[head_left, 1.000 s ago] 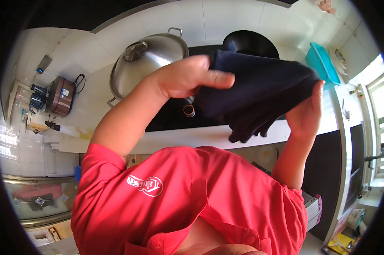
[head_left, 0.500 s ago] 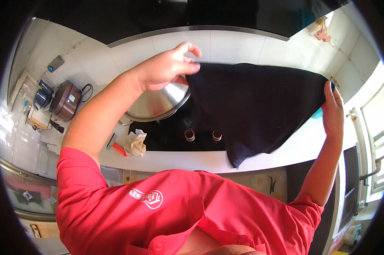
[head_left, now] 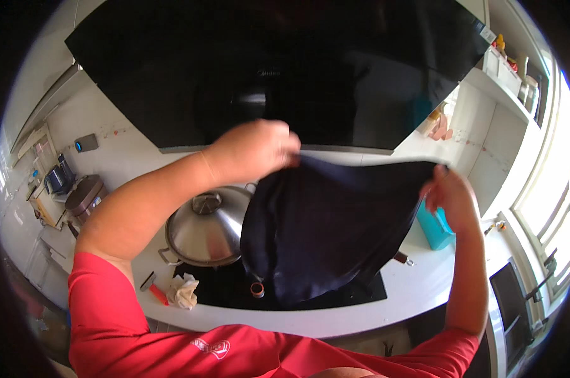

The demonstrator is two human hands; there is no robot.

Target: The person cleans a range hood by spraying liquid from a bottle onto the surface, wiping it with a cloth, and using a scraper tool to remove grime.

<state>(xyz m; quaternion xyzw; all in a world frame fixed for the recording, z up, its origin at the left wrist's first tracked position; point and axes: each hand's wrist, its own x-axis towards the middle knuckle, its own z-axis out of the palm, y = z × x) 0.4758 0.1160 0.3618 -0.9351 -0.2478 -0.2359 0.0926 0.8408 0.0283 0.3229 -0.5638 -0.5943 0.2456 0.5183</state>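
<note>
Both hands raised, well apart, over the cooktop [head_left: 218, 283]; one dark cloth [head_left: 341, 220] stretched between them.

Left hand [head_left: 256, 151]: closed, fingers curled down, fingertips at the cloth's upper left corner. Fingers blurred; exact placement of the thumb cannot be told. Back of the hand faces the camera.

Right hand [head_left: 452, 196]: nearly closed, fingers bent, pinching the upper right corner between thumb and fingers. Also blurred; individual fingertips hard to separate.

Cloth: upper edge sags slightly between the two grips; body hangs in loose folds in front of the cooktop, lower edge near its front side. Whether it touches the glass cannot be told. Far side of the cloth not visible.

Hidden: much of the middle and right of the cooktop, behind the cloth. A short brown handle [head_left: 401, 257] with a metal end sticks out past the cloth's right edge; the rest of its object is covered. Domed steel lid [head_left: 203, 236] at left, partly overlapped by the left forearm and the cloth. One round knob [head_left: 257, 290] shows just beside the cloth's lower left edge. Turquoise container [head_left: 433, 227] on the desk [head_left: 417, 283], partly behind the right hand and cloth.
</note>
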